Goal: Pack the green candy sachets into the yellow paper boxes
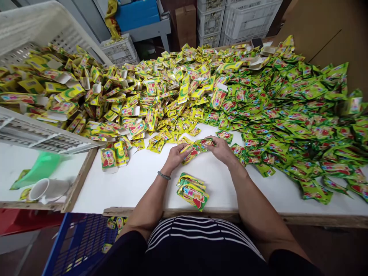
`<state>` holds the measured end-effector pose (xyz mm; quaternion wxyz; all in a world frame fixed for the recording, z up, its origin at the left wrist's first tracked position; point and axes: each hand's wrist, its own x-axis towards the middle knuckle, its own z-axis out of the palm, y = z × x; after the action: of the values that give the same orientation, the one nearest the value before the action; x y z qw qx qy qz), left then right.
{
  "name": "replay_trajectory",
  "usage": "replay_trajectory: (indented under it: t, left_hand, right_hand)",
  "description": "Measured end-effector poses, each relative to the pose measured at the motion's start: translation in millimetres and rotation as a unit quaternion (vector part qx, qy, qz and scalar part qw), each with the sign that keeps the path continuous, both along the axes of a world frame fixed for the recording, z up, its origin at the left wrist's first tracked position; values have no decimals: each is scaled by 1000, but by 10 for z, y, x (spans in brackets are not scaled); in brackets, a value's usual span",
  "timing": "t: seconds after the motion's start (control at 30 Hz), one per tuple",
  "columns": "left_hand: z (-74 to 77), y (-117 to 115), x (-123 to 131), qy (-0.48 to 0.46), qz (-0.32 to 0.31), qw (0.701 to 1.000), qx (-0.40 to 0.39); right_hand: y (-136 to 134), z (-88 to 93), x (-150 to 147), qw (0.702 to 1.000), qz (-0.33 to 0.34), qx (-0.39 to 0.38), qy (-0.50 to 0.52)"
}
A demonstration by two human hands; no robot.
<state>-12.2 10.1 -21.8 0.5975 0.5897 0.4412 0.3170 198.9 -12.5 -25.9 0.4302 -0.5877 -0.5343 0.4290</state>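
My left hand (174,156), with a beaded bracelet at the wrist, is closed on a small yellow carton (187,154). My right hand (222,150) pinches a green watermelon-printed sachet (204,142), whose left end meets the carton. Whether the sachet is inside the carton's mouth I cannot tell. Between my forearms, near the table's front edge, lie several filled-looking cartons (193,193) printed "TWINS". Loose green sachets (276,115) are heaped to the right of my hands. Yellow cartons (161,99), many with open flaps, are piled ahead and to the left.
A white plastic crate (43,126) lies tipped at the left, spilling cartons onto the white table (138,188). A white mug (47,190) and a green translucent item (40,168) sit beyond a wooden strip. Below the edge stands a blue basket (77,237) with cartons. Stacked crates (211,23) stand behind.
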Motion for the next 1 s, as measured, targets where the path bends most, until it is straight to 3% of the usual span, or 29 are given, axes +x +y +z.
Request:
replay_trajectory:
  t: [0.17,0.3,0.37,0.6,0.73,0.87,1.0]
  left_hand:
    - [20,17,19,7,-40,999,-9]
    - [24,-10,66,-55,-3,995,-78]
    - [16,-28,95,-77,25,990,-117]
    - [24,-49,156,-142,112,966,-185]
    - [66,-44,132,-153,112,961,-199]
    - [100,-40,98,-146,89,972,-163]
    - [102,-42,93,-136,91,975,-150]
  right_hand:
    - [37,-70,-47,999,-32,34,-16]
    - [43,-101,-138,990,-134,42,-21]
    - [27,-91,-181,986,-146,50,-60]
    - [-25,-83,-201,985,-118,89,-94]
    - [-18,-102,-183,987,-89,96,-96]
    - [-5,-115,-172,981,-48,122,-142]
    - [-16,-132,-145,987,-16,109,-119]
